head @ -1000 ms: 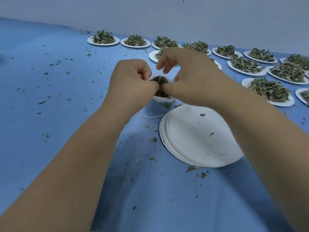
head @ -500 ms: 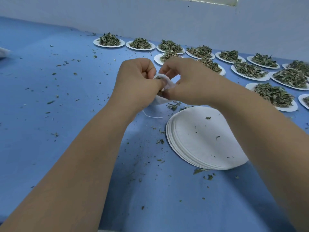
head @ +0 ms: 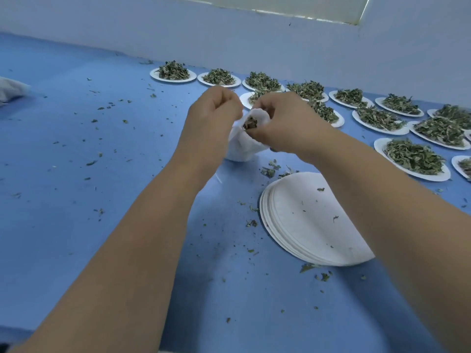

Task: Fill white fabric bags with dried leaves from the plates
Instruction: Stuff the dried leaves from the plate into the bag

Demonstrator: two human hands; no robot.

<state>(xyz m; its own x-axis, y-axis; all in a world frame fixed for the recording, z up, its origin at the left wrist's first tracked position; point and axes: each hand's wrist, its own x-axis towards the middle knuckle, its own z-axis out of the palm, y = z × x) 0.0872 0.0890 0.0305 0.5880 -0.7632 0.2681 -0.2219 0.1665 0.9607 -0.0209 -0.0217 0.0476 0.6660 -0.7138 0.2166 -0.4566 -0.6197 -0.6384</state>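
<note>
As the white fabric bag (head: 244,146) is held upright, mouth up, over the blue table (head: 76,174), its left rim is pinched by the left hand (head: 211,115) and its right rim by the right hand (head: 288,126), fingers curled directly above the dried leaves (head: 250,122) inside.

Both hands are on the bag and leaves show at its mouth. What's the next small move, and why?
Probably push the leaves down with the right hand while the left hand pinches the white bag at its mouth: they sit at the rim and could spill.

Rightmost plate (head: 455,167), partly off-frame.
</note>
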